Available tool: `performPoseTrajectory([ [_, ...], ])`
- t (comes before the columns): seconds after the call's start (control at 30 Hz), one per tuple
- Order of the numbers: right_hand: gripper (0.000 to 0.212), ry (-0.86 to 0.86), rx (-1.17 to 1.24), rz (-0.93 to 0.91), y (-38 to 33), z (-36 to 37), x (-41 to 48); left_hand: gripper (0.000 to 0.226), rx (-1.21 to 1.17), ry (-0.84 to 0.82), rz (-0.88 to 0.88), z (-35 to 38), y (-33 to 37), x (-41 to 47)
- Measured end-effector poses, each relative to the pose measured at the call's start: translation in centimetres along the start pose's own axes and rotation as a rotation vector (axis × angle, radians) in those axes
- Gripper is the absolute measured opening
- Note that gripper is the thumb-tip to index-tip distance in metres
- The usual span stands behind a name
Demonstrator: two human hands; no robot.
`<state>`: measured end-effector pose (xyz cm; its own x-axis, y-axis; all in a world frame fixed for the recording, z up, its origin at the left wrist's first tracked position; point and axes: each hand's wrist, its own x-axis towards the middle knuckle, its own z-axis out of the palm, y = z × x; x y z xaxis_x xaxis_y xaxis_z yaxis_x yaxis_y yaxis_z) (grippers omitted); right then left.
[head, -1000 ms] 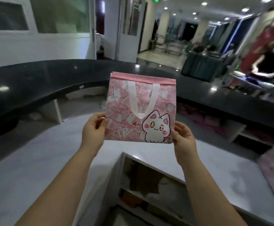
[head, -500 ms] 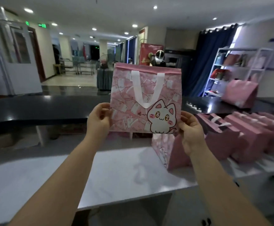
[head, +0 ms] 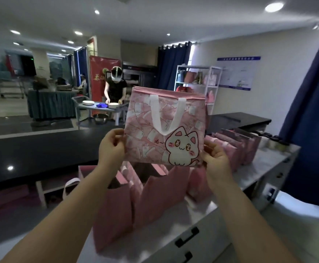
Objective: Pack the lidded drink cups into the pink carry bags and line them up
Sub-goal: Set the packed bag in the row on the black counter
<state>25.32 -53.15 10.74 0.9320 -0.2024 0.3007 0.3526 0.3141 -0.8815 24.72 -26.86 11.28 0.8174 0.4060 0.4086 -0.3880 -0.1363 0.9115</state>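
Observation:
I hold a flat pink carry bag [head: 154, 118] with a white handle and a cartoon cat up in front of me. My left hand [head: 111, 149] pinches its lower left edge and my right hand [head: 214, 158] pinches its lower right corner. Below it, several pink bags [head: 154, 194] stand on the white counter [head: 253, 168], and a row of more pink bags [head: 236, 145] runs off to the right. Lidded drink cups [head: 274, 144] stand at the far right end of the counter.
A black raised counter [head: 41, 149] runs across behind the white one. Drawers with black handles [head: 187, 238] face me below. Another person [head: 116, 90] works at a table with plates in the background. A white shelf unit [head: 198, 78] stands by the far wall.
My view has swung to the right, bringing the standing bags and the cups into sight. Both hands keep the same hold on the raised bag.

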Motion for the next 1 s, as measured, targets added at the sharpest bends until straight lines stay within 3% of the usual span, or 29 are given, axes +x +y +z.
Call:
performPoseTrajectory([
  [0.2,0.031,0.022,-0.015,0.041,1.9,-3.9,9.3,0.015,-0.028,-0.155,-0.080,7.3,-2.5,7.6],
  [0.53,0.027,0.016,-0.046,0.200,6.8,-4.2,29.2,0.010,-0.006,-0.258,-0.176,17.5,-11.1,24.4],
  [0.8,0.025,-0.006,-0.125,0.203,10.7,-5.7,43.8,0.016,-0.036,-0.127,-0.236,27.3,-16.3,33.3],
  [1.0,0.027,-0.052,-0.134,0.240,15.2,-7.1,53.8,0.014,0.012,0.079,-0.243,33.1,-20.2,37.1],
])
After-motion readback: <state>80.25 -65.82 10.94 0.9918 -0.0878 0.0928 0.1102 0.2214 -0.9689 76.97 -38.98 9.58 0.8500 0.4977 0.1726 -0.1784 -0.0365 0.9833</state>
